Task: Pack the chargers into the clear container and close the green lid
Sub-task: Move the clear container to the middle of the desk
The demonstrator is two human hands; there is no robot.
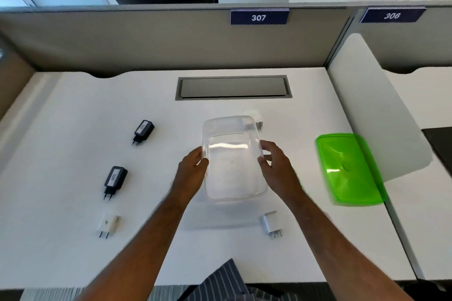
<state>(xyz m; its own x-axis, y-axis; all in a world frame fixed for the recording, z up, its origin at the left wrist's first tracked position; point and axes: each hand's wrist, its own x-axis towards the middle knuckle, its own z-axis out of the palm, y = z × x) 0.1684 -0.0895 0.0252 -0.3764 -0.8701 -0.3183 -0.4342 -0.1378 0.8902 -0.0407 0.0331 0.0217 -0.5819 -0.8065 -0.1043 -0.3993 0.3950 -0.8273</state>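
Observation:
The clear container (pixel 232 168) is in the middle of the white desk, held between both hands, with no charger visible inside. My left hand (pixel 193 166) grips its left wall and my right hand (pixel 274 161) grips its right wall. The green lid (pixel 349 168) lies flat to the right. Two black chargers (pixel 143 130) (pixel 115 179) and a white charger (pixel 108 223) lie in a column on the left. Another white charger (pixel 271 223) lies near the front, right of centre. A white object (pixel 256 120) shows partly behind the container.
A grey cable hatch (pixel 233 87) is set into the desk (pixel 73 117) behind the container. A white divider panel (pixel 371 110) stands at the right edge, just behind the lid. Beige partition walls close off the back.

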